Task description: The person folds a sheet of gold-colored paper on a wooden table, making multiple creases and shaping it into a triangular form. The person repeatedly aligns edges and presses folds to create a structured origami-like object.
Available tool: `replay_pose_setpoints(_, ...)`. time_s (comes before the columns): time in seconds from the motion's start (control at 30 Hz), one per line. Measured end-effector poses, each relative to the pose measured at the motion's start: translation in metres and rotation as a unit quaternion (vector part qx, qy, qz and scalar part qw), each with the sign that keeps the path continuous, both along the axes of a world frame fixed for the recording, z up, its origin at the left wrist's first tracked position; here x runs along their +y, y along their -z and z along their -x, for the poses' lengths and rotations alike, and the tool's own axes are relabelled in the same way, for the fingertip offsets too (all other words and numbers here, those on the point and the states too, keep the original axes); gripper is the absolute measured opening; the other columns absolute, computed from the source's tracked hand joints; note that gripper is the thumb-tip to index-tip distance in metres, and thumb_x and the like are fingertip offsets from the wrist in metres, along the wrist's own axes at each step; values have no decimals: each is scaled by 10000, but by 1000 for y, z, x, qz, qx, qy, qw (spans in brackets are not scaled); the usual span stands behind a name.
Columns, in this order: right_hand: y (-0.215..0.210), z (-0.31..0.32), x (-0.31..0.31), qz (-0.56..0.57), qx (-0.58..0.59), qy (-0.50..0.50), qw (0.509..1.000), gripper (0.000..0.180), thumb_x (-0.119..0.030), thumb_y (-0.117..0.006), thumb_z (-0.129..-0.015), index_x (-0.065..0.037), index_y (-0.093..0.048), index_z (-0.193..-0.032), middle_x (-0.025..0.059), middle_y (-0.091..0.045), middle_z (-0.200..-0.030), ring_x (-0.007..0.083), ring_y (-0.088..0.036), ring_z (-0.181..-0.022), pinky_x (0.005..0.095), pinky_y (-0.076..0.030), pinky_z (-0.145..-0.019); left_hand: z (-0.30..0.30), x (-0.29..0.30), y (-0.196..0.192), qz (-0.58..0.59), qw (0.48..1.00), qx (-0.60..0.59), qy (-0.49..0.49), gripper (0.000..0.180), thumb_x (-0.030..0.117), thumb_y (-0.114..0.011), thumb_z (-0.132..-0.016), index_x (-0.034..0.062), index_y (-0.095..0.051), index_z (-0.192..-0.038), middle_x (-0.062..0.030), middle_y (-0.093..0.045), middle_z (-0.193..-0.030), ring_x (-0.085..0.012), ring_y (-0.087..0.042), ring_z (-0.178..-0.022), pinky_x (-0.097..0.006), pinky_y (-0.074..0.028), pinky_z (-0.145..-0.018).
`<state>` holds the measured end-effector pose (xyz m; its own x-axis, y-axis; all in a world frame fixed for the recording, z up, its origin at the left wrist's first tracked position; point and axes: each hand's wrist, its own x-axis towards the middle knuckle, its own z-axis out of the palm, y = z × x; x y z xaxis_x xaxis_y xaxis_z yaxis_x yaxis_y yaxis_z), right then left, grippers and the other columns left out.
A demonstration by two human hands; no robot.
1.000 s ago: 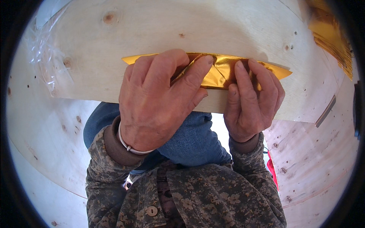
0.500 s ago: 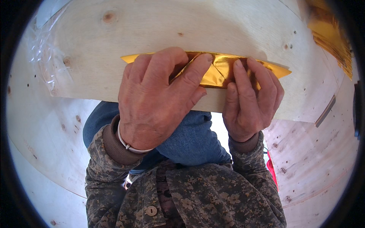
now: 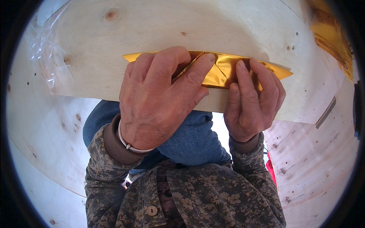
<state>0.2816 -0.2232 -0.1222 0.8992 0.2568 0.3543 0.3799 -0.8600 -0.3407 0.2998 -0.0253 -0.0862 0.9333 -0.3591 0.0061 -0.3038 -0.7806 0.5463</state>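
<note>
A strip of shiny gold foil paper [image 3: 224,70], folded long and narrow with pointed ends, lies across the wooden board in front of me. My left hand [image 3: 159,91] covers its left half, with bent fingers behind the far edge and the thumb pressed on the creased middle. Part of the fold under that palm is hidden. At the right half, my right hand [image 3: 256,97] holds the paper with its fingertips on the foil; its thumb is bent close to the near edge. A thin white bracelet [image 3: 131,148] circles my left wrist.
A stack of gold foil sheets [image 3: 332,45] sits at the far right. Crinkled clear plastic [image 3: 45,57] lies at the left of the pale wooden board [image 3: 152,22]. A dark strip [image 3: 325,113] is at the board's right corner. My legs in jeans [image 3: 190,136] are below its near edge.
</note>
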Motion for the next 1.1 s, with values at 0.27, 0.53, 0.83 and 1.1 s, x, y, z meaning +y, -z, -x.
replay_pose_setpoints(0.27,-1,-1,-1,2,1,-8,1000,360,-122,-766,-764,-52,-748,-1117,113,-673,-1175,281,-599,-1053,391,-477,-929,1,-1,0,-12,1000,-2,1,522,96,-823,-722,115,-716,-1232,-86,-578,-1090,-237,-582,-921,-329,-557,-754)
replay_pose_setpoints(0.53,-3,-1,0,3,9,-6,1000,360,-118,-768,-761,-54,-750,-1115,116,-672,-1184,280,-596,-1064,391,-480,-940,0,1,-1,-4,1000,5,4,517,98,-820,-728,110,-714,-1234,-90,-587,-1088,-242,-585,-929,-325,-558,-756)
replay_pose_setpoints(0.83,1,0,-2,0,4,-6,1000,356,-123,-768,-773,-69,-753,-1124,113,-668,-1201,283,-590,-1072,393,-480,-950,1,-1,1,-1,1000,-2,-3,508,98,-819,-724,110,-720,-1222,-86,-590,-1082,-242,-586,-920,-329,-557,-762)
replay_pose_setpoints(1.1,0,-1,-2,5,9,-9,1000,350,-129,-766,-774,-66,-754,-1119,115,-667,-1194,287,-592,-1067,399,-478,-942,0,0,1,-6,1000,-5,0,584,135,-823,-705,125,-692,-1274,-87,-583,-1091,-240,-574,-905,-338,-527,-768)
